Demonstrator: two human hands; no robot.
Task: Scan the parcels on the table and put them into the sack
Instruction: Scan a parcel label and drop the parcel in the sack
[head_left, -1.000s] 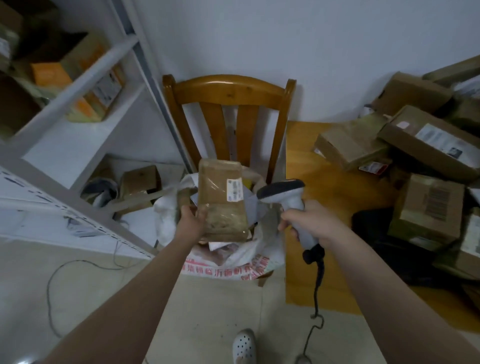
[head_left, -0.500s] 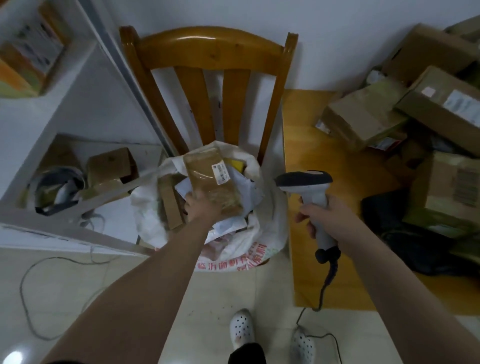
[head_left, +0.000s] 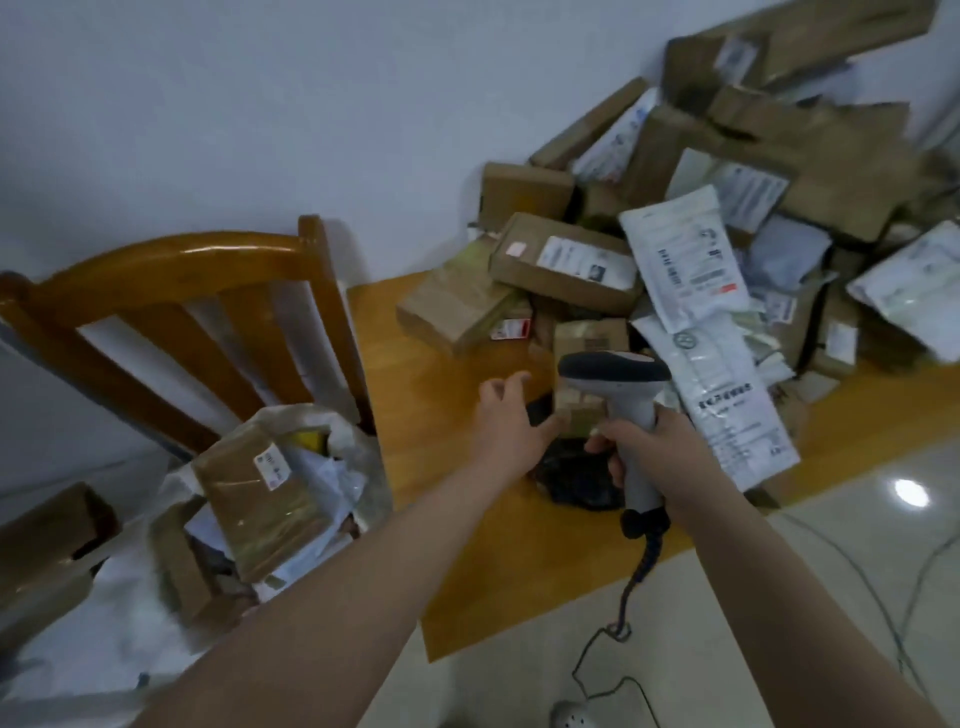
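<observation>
at the bottom edge a white shoe (head_left: 569, 719) stands on the pale floor, with the scanner's dark cable (head_left: 631, 587) curling above it. in the lower left the white sack (head_left: 353, 441) stands open. a flat brown parcel (head_left: 260, 499), wrapped in clear tape and bearing a small white label, lies tilted on top of its contents.

in the middle of the frame the left hand (head_left: 506, 426) is over the wooden table (head_left: 467, 545). its fingers are spread and hold nothing, and its thumb is just beside a small brown box (head_left: 584, 405); whether it touches cannot be told. the right hand (head_left: 654, 447) is curled round the handle of the grey scanner (head_left: 613, 371), whose head covers part of that box. a black bag (head_left: 576, 483) lies below both hands.

a long white mailer (head_left: 727, 415) slopes down right of the scanner. beyond it, in the upper right, a heap of parcels (head_left: 566, 262), cardboard boxes and pale mailers, leans against the wall. the wooden chair back (head_left: 171, 291) rises behind the sack at the left.
</observation>
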